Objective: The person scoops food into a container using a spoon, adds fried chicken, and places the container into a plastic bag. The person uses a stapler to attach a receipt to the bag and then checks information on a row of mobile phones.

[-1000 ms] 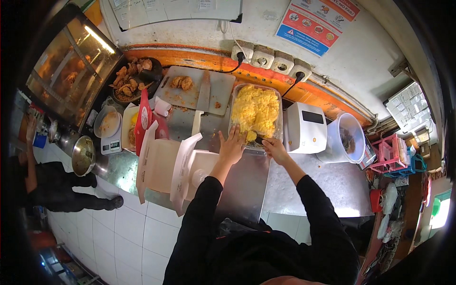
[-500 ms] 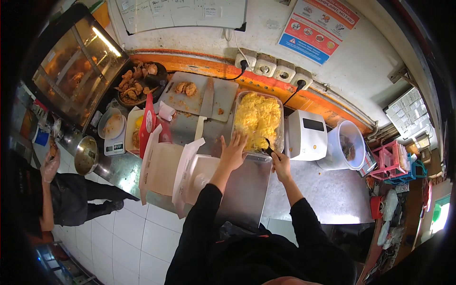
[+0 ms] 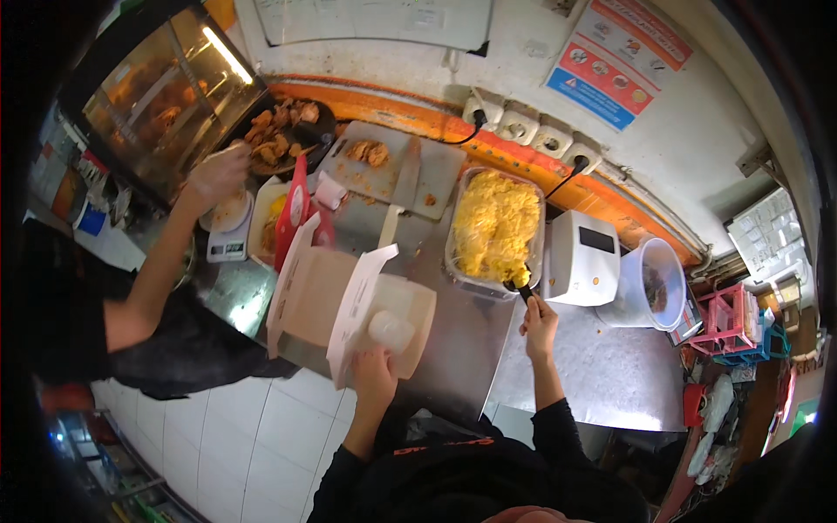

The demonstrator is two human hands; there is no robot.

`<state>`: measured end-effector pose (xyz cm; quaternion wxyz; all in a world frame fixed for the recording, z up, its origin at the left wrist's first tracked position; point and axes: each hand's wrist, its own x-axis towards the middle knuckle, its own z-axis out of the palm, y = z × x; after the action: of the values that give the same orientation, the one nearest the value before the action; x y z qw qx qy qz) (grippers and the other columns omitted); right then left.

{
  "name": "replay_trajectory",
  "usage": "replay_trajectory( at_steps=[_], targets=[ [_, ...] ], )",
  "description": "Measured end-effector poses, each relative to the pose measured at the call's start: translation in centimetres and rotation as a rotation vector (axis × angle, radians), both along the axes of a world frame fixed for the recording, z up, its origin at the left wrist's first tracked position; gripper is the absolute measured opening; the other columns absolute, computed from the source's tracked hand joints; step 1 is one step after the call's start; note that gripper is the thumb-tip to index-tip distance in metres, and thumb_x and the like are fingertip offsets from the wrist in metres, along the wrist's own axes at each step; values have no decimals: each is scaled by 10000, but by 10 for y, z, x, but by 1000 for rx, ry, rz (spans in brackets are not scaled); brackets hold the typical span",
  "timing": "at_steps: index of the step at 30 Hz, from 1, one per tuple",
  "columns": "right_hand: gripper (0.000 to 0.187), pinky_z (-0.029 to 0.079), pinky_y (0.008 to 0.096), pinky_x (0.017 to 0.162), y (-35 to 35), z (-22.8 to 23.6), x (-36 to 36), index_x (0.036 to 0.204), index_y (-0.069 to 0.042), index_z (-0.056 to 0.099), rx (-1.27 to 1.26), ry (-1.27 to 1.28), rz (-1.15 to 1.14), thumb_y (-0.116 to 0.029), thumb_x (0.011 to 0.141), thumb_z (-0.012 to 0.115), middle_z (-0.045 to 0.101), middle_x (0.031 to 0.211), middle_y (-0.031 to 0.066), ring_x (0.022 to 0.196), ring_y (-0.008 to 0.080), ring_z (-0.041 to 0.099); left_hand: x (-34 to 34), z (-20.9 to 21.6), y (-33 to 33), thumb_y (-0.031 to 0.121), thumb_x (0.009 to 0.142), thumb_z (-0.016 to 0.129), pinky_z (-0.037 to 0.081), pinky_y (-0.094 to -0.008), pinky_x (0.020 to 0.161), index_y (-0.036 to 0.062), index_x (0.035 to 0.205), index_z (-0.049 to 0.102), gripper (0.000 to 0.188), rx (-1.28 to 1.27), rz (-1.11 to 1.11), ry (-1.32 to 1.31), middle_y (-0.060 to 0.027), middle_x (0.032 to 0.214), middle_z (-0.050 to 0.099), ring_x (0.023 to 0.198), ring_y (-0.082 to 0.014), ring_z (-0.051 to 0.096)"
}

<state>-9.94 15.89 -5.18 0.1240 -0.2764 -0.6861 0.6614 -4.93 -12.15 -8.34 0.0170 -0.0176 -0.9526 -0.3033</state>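
My right hand (image 3: 539,324) grips the black handle of a serving spoon (image 3: 521,286). The spoon's tip sits in the near right corner of a clear tub (image 3: 475,283) heaped with yellow, rice-like food (image 3: 495,222). My left hand (image 3: 373,376) is closed on the near edge of an open white-and-brown paperboard box (image 3: 420,327). A small translucent cup (image 3: 391,331) lies inside that box. Beside it, to the left, stands a second open paperboard box (image 3: 318,301).
A co-worker's gloved hand (image 3: 220,174) reaches over a scale (image 3: 228,246) toward a pan of fried chicken (image 3: 279,135). A cutting board (image 3: 349,187) holds a knife (image 3: 408,174) and a chicken piece (image 3: 368,152). A white device (image 3: 582,257) and a plastic bucket (image 3: 645,283) stand right.
My left hand has left the tub and come down to the box. My right hand still holds the spoon, now carrying yellow food. The co-worker has come closer and reached over the counter.
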Motion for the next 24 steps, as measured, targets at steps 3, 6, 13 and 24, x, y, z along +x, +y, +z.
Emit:
replay_trajectory(
  at_steps=[3,6,13,24],
  targets=[
    [209,271,182,323,-11,18,8,936,1,547,-82,-62,282,-169,839,473,318,501,-60,380,22,270,-4,-10,-5,79,675,521,324,-434,827,40,802,455,148,-86,-21,170,-122,760,495,825,-296,474],
    [201,279,190,328,-36,12,14,927,-9,548,-124,-141,502,-174,835,479,310,506,-62,381,28,278,-8,-16,-5,87,673,517,316,-436,859,39,809,453,158,30,-49,193,-115,767,492,834,-288,472],
    [153,404,298,445,-74,-19,24,881,-44,574,786,491,933,-69,738,529,487,565,63,465,194,488,3,10,-10,157,642,625,242,-423,948,28,1029,391,471,228,-115,105,-149,1009,447,1009,-298,414],
    [122,366,240,412,-65,-10,22,833,-68,539,24,-270,704,-178,822,487,446,571,-12,471,90,451,-13,26,-15,178,488,758,232,-389,965,58,1220,240,905,133,-272,-27,-141,1279,270,1203,-300,234]
  ],
)
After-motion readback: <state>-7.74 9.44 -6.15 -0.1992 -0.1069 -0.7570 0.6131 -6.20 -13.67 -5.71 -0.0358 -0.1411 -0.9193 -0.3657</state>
